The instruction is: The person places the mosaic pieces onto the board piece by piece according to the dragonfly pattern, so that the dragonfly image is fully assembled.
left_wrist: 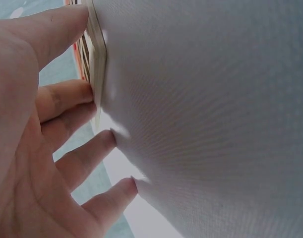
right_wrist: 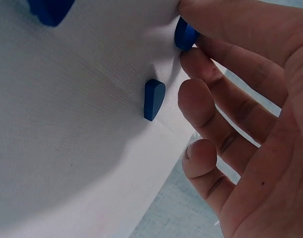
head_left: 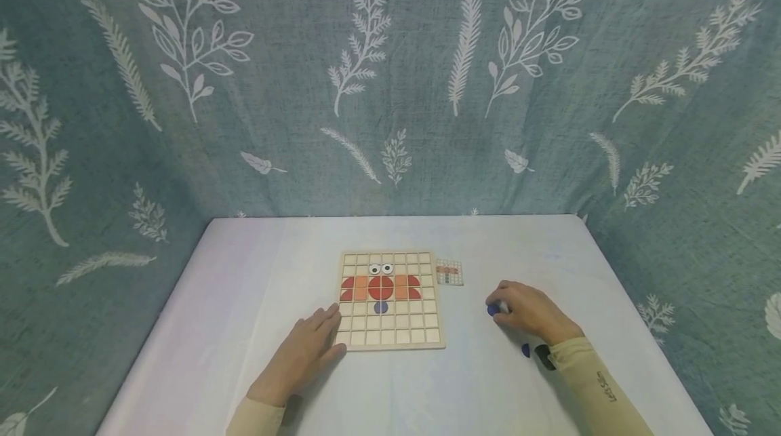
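Note:
Low on the left of the wooden grid board (head_left: pixel 421 322), my left hand (head_left: pixel 302 354) rests with fingers extended, thumb and fingertips touching its edge (left_wrist: pixel 97 59). The board holds a crab-like picture of red and orange pieces, two eye pieces (head_left: pixel 381 268) and a blue round shape (head_left: pixel 381 307). Off to the right, my right hand (head_left: pixel 529 310) pinches a small blue piece (right_wrist: pixel 185 34) between thumb and fingers. A blue quarter-round piece (right_wrist: pixel 153 100) lies beneath that hand. Another blue piece (head_left: pixel 526 350) sits near the right wrist.
A small pattern card (head_left: pixel 449 272) lies against the board's upper right edge. The white table (head_left: pixel 256 287) is bordered by green leaf-patterned cloth (head_left: pixel 390 151) at the back and both sides.

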The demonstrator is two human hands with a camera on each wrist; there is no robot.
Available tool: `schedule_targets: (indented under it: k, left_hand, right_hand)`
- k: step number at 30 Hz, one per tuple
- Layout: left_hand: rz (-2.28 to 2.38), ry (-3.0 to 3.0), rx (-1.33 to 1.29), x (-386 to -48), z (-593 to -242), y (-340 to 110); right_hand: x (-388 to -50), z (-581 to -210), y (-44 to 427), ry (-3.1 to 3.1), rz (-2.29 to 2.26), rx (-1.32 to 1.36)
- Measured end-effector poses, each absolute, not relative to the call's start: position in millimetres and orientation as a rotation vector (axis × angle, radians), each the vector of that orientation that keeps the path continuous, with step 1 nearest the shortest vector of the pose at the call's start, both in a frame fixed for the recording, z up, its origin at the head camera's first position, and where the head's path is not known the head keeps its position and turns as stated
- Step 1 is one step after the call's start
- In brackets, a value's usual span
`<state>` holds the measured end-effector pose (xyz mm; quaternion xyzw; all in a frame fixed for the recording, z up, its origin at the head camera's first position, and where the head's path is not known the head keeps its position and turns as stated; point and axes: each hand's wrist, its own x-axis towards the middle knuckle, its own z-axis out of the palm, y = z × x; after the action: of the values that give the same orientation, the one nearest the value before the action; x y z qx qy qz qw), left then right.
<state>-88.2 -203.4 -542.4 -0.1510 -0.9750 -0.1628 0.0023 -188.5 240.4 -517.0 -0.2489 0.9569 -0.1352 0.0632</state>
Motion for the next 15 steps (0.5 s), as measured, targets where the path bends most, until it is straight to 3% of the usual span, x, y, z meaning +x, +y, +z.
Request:
schedule_targets:
  k: [15]
  left_hand:
    - [-0.538, -3.039, -0.487, -88.9, -541.4, -202.4]
  right_hand:
    - [-189.3, -515.3, 236.0, 2.93, -0.406, -0.767]
